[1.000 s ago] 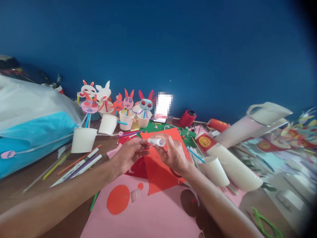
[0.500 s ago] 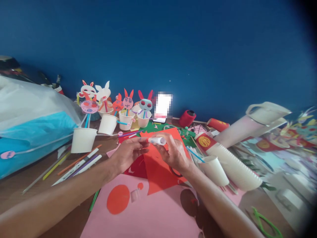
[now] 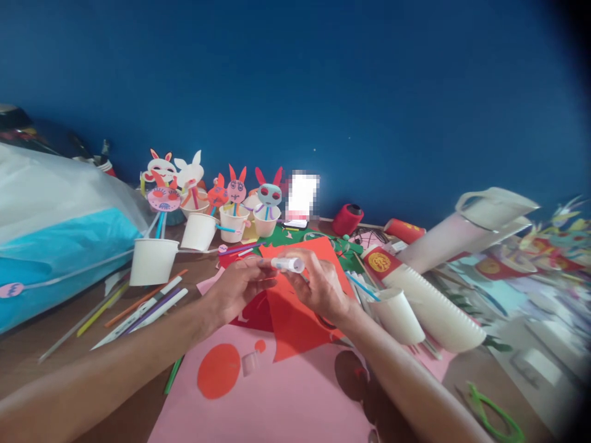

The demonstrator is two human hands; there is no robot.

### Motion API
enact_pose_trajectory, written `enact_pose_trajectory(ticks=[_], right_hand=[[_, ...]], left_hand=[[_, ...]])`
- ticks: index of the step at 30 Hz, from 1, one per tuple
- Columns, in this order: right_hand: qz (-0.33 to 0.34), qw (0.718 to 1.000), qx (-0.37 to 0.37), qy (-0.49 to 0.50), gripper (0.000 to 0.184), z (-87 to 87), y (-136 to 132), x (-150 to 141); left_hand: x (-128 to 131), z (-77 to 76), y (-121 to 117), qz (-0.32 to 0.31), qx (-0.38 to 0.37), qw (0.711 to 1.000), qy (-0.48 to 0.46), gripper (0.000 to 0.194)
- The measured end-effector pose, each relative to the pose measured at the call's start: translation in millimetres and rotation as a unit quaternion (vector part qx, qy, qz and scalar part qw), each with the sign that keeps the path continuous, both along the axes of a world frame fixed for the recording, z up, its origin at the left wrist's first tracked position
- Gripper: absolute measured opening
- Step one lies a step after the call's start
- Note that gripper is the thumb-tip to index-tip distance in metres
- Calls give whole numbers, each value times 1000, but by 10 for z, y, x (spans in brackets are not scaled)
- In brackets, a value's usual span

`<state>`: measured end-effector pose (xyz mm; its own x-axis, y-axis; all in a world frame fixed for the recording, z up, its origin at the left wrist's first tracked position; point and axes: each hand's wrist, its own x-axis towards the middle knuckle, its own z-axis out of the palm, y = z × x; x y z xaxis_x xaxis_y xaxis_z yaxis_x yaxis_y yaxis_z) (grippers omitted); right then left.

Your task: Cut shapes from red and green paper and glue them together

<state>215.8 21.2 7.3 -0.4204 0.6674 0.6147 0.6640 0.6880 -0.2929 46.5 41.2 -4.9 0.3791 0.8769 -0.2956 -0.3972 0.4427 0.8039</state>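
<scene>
Since the earlier frame, the scene is shifting slightly leftward in view, and the white tube (image 3: 287,264) is drifting a touch further that way with both hands. The tube is hovering over the orange sheet (image 3: 300,329), its round end facing back toward the wearer. The right hand (image 3: 325,289) is keeping its grip closed around the tube between thumb and fingers; the left hand (image 3: 235,289) is meeting the opposite end, but blur is hiding whether its grip is pinching, so I cannot tell. The tube is looking light, stiff and smooth, probably inclined to roll or slip in loose fingers; its middle barrel is offering the steadiest hold. The loose paper is likely creasing easily under pressure. A clear cap-like piece (image 3: 252,363) is lying on the pink sheet (image 3: 258,412), beside the orange disc (image 3: 218,371)
</scene>
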Motion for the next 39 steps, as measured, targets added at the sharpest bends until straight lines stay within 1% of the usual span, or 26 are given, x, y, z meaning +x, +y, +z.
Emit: enact_pose_trajectory(ticks=[9,13,18,24,30,35,39], right_hand=[[-35,999,12,-12,21,-30,35,39],[-44,999,8,-9,21,-37,38,46],[-24,1000,-6,-6,20,-33,23,20],[2,1000,9,-12,21,-38,9,-2],[-26,999,2,-18,21,-8,17,32],[-41,999,-14,-9,21,23,26,55],[-26,1000,-12,2,22,4,28,43]], left_hand=[[-25,4,28,30,-22,999,-11,24],[-24,1,25,17,-18,1000,-5,24],[-7,2,11,-2,-13,1000,-10,23],[-15,2,18,-3,4,1000,-21,19],[-30,17,31,23,-18,1000,-10,23],[-34,28,19,11,-16,1000,-3,25],[-20,4,14,-5,-10,1000,-15,23]])
